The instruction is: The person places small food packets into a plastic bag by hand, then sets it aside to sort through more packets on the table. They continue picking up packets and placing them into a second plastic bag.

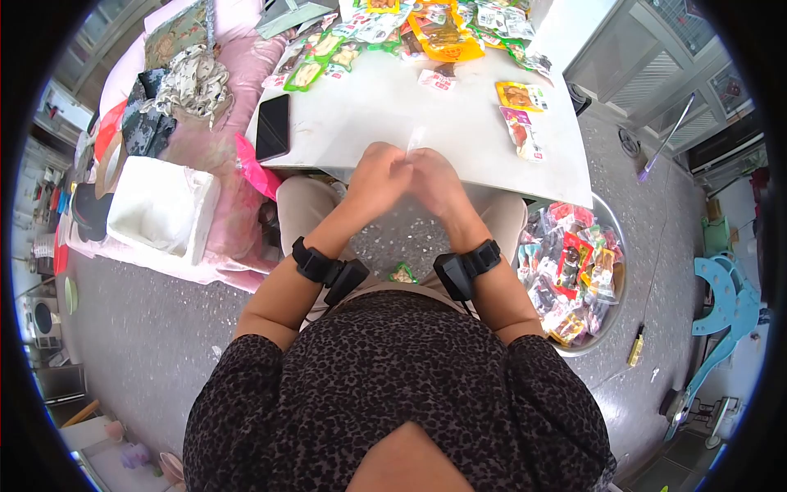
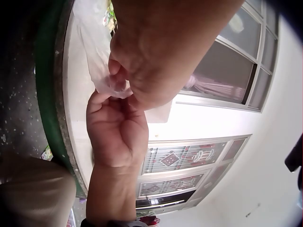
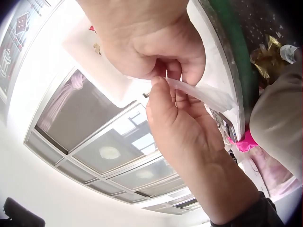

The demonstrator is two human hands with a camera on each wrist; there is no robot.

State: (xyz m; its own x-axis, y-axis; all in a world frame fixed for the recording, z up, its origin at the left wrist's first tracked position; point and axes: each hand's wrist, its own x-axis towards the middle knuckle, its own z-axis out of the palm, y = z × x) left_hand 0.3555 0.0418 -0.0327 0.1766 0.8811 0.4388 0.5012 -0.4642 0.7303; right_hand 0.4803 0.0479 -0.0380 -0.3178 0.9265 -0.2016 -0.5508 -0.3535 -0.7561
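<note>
A thin, clear plastic bag [image 1: 417,138] is pinched between both hands at the table's near edge. In the head view, the left hand [image 1: 380,179] and right hand [image 1: 436,182] meet at the fingertips. The left wrist view has the left hand [image 2: 158,56] large at the top, the right hand [image 2: 116,130] below it, and the translucent plastic [image 2: 94,47] stretching upward from their fingers. Seen from the right wrist, the right hand [image 3: 158,42] curls over the film [image 3: 208,97], and the left hand [image 3: 182,125] pinches it from below. Some fingertips are hidden.
Colourful food packets [image 1: 447,33] lie along the table's far side, with a yellow packet [image 1: 521,96] at the right. A black phone [image 1: 273,127] lies at the left edge. Beside the right leg stands a metal basin [image 1: 620,271] of packets; a white foam box [image 1: 164,205] sits left.
</note>
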